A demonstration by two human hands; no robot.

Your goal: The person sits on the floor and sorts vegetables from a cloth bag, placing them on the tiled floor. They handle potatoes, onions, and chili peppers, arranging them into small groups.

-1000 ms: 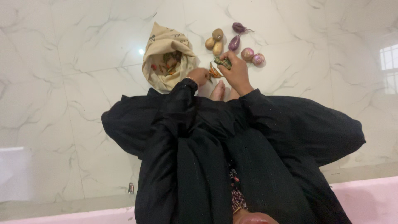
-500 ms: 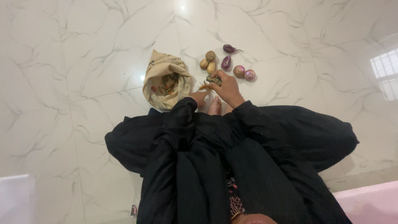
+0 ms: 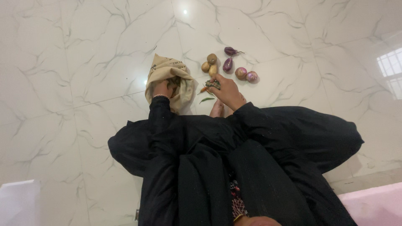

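Left hand (image 3: 162, 88) inside beige cloth bag (image 3: 167, 73) on floor; grasp hidden. Right hand (image 3: 226, 90) clenched around green pods (image 3: 213, 84). Potatoes (image 3: 210, 65), onions (image 3: 246, 74) just beyond.

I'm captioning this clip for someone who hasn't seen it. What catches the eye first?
A person in black sits on a white marble floor. Their left hand reaches into a beige cloth bag, and their right hand holds a small green bundle. Just beyond lie potatoes, purple eggplants and two onions.

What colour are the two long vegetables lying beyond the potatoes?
Dark purple: the two small aubergines on the white marble floor, seen best in the head view.
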